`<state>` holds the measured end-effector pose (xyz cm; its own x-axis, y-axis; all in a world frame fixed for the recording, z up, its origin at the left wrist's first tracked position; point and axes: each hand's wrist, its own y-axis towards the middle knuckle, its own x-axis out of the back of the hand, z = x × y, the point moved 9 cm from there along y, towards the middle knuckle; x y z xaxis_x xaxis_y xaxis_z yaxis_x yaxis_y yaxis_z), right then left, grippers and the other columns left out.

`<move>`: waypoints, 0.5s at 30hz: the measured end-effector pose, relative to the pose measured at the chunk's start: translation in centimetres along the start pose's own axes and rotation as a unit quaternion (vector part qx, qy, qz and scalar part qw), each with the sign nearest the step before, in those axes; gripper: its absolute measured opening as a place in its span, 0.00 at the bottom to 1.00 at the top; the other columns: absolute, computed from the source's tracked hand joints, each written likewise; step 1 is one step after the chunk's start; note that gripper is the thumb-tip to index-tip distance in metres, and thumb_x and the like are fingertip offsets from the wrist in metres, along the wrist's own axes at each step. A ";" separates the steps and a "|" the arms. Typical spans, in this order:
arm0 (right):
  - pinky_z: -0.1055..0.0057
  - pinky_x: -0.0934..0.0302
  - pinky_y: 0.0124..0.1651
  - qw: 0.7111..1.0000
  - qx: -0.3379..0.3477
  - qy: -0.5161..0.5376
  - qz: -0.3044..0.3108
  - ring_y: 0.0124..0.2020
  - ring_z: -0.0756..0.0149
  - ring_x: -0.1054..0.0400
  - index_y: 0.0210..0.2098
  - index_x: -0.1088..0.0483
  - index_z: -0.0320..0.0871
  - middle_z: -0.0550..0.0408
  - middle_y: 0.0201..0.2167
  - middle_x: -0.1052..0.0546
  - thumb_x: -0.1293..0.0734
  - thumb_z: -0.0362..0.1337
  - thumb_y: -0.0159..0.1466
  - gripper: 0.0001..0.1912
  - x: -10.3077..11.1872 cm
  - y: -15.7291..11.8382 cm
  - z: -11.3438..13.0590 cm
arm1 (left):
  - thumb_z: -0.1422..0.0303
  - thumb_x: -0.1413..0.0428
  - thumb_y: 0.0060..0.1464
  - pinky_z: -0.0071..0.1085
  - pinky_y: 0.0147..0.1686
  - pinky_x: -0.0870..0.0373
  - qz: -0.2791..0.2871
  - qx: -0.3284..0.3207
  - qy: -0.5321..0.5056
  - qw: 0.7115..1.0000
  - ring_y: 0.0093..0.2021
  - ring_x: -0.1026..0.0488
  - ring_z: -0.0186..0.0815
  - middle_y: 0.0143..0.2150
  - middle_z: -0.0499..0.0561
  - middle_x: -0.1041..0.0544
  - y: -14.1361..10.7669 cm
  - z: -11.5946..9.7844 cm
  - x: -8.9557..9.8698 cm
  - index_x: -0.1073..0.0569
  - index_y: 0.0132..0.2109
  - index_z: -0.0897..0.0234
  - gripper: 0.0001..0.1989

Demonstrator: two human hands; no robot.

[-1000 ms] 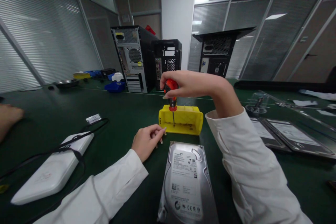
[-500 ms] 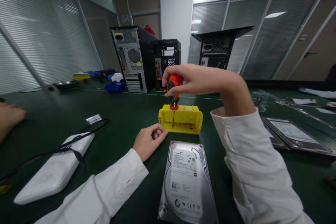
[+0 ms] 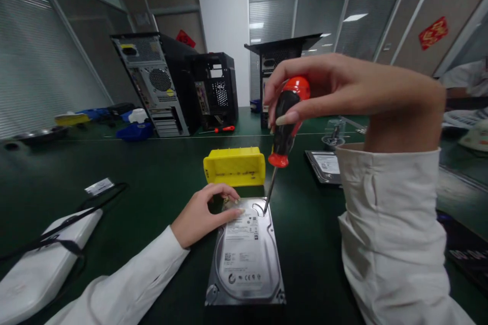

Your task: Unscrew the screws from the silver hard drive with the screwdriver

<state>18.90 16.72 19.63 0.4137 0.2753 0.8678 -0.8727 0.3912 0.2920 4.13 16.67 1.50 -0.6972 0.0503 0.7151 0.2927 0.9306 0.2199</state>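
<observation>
A silver hard drive (image 3: 244, 259) lies label up on the green table in front of me. My left hand (image 3: 208, 213) grips its far left corner, thumb on the label and fingers curled near the edge. In my right hand (image 3: 324, 89) is a screwdriver (image 3: 286, 122) with a red and black handle. The screwdriver leans a little, its tip at the drive's far right corner; whether it sits in a screw is too small to tell. Just beyond the drive, a yellow bin (image 3: 234, 167) lies with its opening toward me.
Computer cases (image 3: 160, 84) stand at the back, with another screwdriver (image 3: 224, 129) before them. A white device (image 3: 49, 259) with a black cable is at the left. To the right are another hard drive (image 3: 324, 165) and a clear cup (image 3: 333, 134) of small parts.
The screwdriver in my right hand has moved from over the yellow bin to the hard drive's far right corner. My left hand has gone from the table onto the drive. The view has turned right.
</observation>
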 end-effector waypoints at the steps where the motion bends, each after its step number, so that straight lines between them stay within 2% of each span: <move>1: 0.81 0.33 0.36 0.999 0.015 0.026 0.015 0.41 0.71 0.32 0.46 0.37 0.40 0.52 0.44 0.32 0.36 0.41 0.58 0.19 -0.4 -0.2 0.0 | 0.62 0.41 0.49 0.36 0.43 0.36 0.022 -0.014 -0.005 1.000 0.44 0.30 0.40 0.42 0.50 0.25 0.4 -0.2 -0.5 0.27 0.41 0.62 0.12; 4: 0.80 0.33 0.37 0.996 0.037 0.066 0.044 0.42 0.72 0.32 0.45 0.37 0.36 0.51 0.44 0.32 0.36 0.38 0.58 0.18 -1.2 -0.4 -0.2 | 0.62 0.44 0.53 0.36 0.51 0.40 0.060 -0.054 -0.018 0.997 0.50 0.32 0.40 0.48 0.50 0.27 2.0 -1.0 -1.8 0.27 0.46 0.60 0.14; 6: 0.80 0.33 0.36 0.996 0.025 0.058 0.058 0.40 0.72 0.32 0.46 0.38 0.34 0.50 0.44 0.32 0.35 0.37 0.57 0.19 -1.5 -0.2 -0.7 | 0.62 0.46 0.55 0.36 0.50 0.38 0.089 -0.045 -0.023 0.995 0.50 0.32 0.41 0.50 0.52 0.27 3.1 -1.1 -2.9 0.28 0.48 0.61 0.15; 8: 0.80 0.33 0.37 0.996 0.023 0.053 0.074 0.40 0.73 0.32 0.46 0.38 0.33 0.49 0.44 0.32 0.35 0.37 0.57 0.20 -1.8 0.0 -0.9 | 0.60 0.47 0.55 0.35 0.48 0.36 0.147 -0.055 -0.023 0.987 0.48 0.30 0.41 0.49 0.53 0.25 3.5 -1.5 -4.5 0.28 0.49 0.62 0.17; 11: 0.80 0.34 0.40 0.993 0.033 0.058 0.095 0.41 0.74 0.32 0.46 0.38 0.32 0.49 0.45 0.32 0.35 0.36 0.58 0.19 -2.3 0.2 -0.6 | 0.57 0.46 0.54 0.38 0.48 0.37 0.145 -0.093 0.031 0.985 0.49 0.31 0.44 0.49 0.55 0.27 3.6 -2.0 -5.3 0.29 0.51 0.63 0.20; 15: 0.81 0.34 0.40 0.990 0.032 0.060 0.120 0.40 0.76 0.32 0.47 0.38 0.34 0.50 0.44 0.32 0.36 0.36 0.58 0.18 -2.9 0.4 -0.3 | 0.60 0.43 0.51 0.38 0.48 0.37 0.138 -0.115 0.065 0.982 0.48 0.32 0.45 0.47 0.58 0.28 3.0 -2.0 -5.7 0.31 0.53 0.64 0.23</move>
<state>17.42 16.38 17.12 0.2160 0.4574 0.8626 -0.9628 0.2469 0.1102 10.32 18.47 -0.55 -0.4864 0.2280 0.8434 0.6086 0.7810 0.1399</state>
